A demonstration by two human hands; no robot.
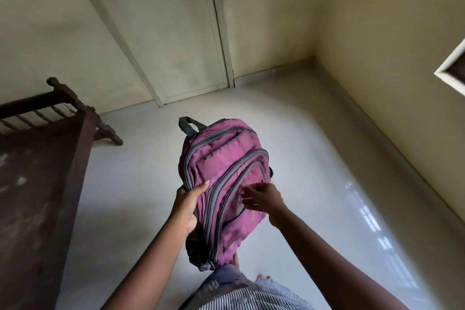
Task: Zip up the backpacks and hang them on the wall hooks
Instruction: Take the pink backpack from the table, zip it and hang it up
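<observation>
A pink-purple backpack (221,173) with grey zipper bands and a dark top handle (188,125) is held up in front of me above the floor, its bottom resting against my clothing. My left hand (187,206) grips its left side, thumb on the front. My right hand (263,197) pinches something small, apparently a zipper pull, at the front pocket's grey zipper. No wall hooks are in view.
A dark wooden bed frame (50,158) stands at the left. A closed pale door (176,33) is straight ahead, with walls meeting in a corner at the right. A framed edge (453,68) juts in at the right. The glossy floor (327,158) lies below.
</observation>
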